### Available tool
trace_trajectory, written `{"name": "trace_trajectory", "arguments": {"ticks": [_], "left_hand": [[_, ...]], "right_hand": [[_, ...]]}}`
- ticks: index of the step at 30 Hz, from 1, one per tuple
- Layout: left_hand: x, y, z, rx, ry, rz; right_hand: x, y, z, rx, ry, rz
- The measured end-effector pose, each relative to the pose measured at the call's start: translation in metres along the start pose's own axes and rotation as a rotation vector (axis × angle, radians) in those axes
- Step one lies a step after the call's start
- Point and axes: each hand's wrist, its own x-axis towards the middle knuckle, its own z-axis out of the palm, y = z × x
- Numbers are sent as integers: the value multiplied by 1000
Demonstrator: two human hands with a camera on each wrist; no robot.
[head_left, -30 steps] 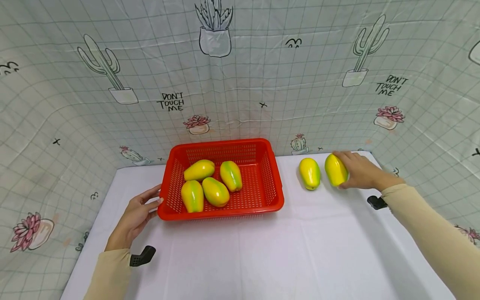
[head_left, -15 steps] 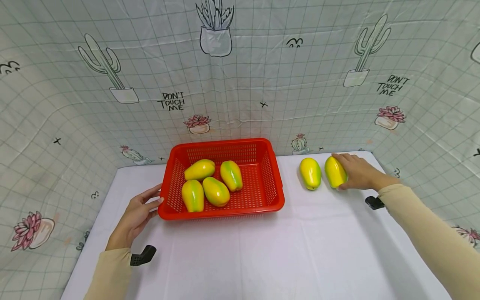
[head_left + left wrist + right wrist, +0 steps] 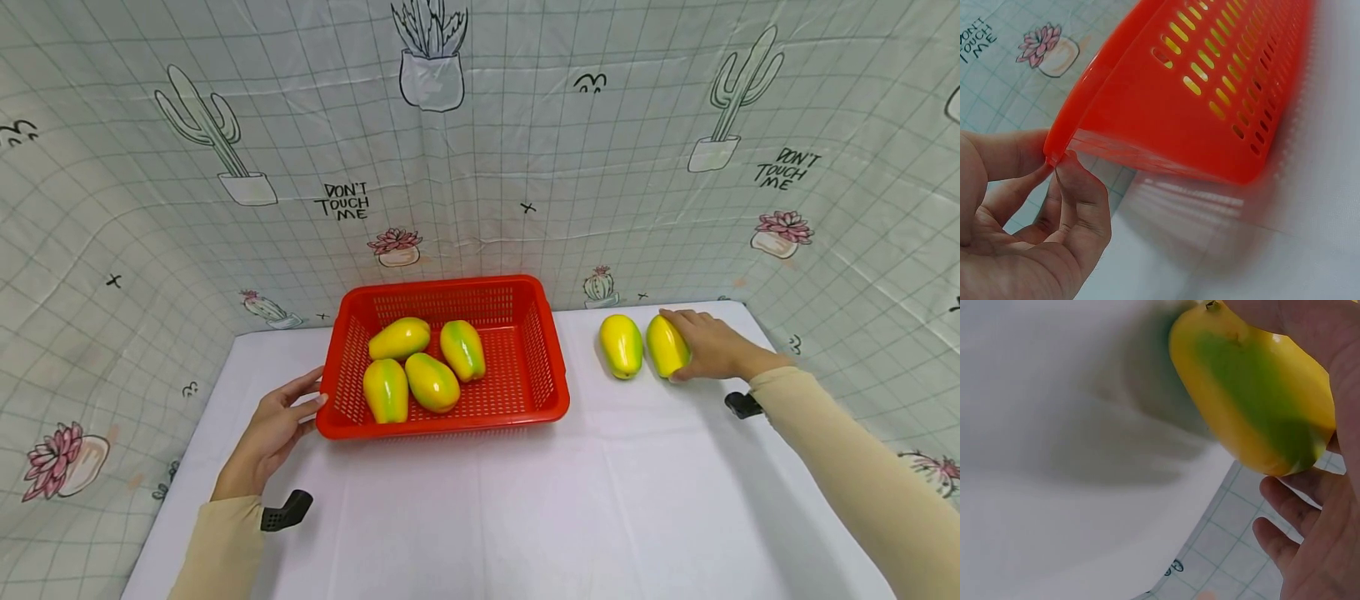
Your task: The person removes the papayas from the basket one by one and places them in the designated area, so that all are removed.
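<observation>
My left hand [image 3: 272,431] pinches the left rim of a red plastic basket [image 3: 442,430] between thumb and fingers, as the left wrist view shows at the basket's rim [image 3: 1079,103]. Several glossy yellow-green mangoes lie in the left and middle part of the basket, one mango [image 3: 432,384] at the front centre. At the back right of the table, my right hand [image 3: 716,343] grips another mango [image 3: 666,346], thumb on the near end and fingers round the far end. In the right wrist view this mango [image 3: 1254,394] shows a broad green patch and a small stem end.
One more loose mango [image 3: 621,346] lies just left of the gripped one, right of the basket. A white cloth covers the table [image 3: 480,517]. Grid-patterned fabric [image 3: 480,167] with cactus drawings stands close behind and at both sides.
My right hand has shifted slightly left and nearer with its mango, narrowing the space to the loose mango. The left hand and basket have stayed put.
</observation>
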Motion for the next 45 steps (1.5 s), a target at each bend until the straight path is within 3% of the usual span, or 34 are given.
{"name": "trace_trajectory", "arguments": {"ticks": [24,39,45], "left_hand": [[-1,1,1,-9,2,-1],[0,-2,1,-18,8,9],[1,-5,0,-21,11,11]], "right_hand": [[6,1,-1,32,-58,42],[5,1,-6,27,-41,5],[3,-6,-18,21,-8,-20]]}}
